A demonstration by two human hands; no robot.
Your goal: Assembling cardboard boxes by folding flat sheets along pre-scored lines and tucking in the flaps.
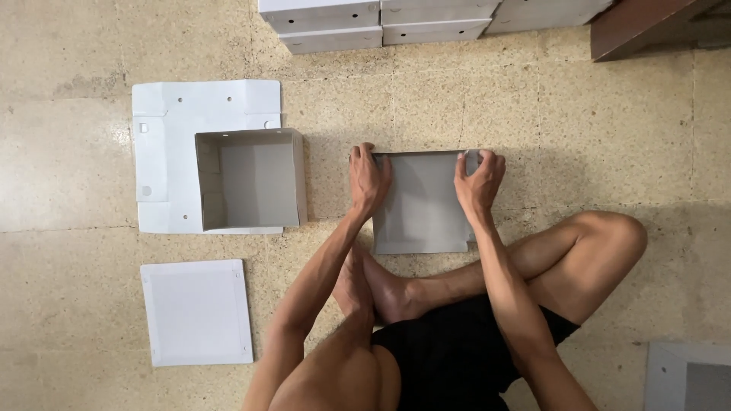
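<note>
A grey cardboard sheet (422, 205), partly folded, lies on the floor in front of my crossed legs. My left hand (368, 179) grips its far left corner and left side. My right hand (478, 181) pinches its far right corner, where a flap stands bent up. To the left, a folded open box (251, 179) with grey insides sits on a flat white cardboard blank (164, 137).
A flat white lid piece (198, 312) lies on the floor at lower left. Stacked white boxes (381, 19) stand along the top edge. A brown wooden piece (647, 23) is at top right, and another grey-white box corner (689, 377) at bottom right.
</note>
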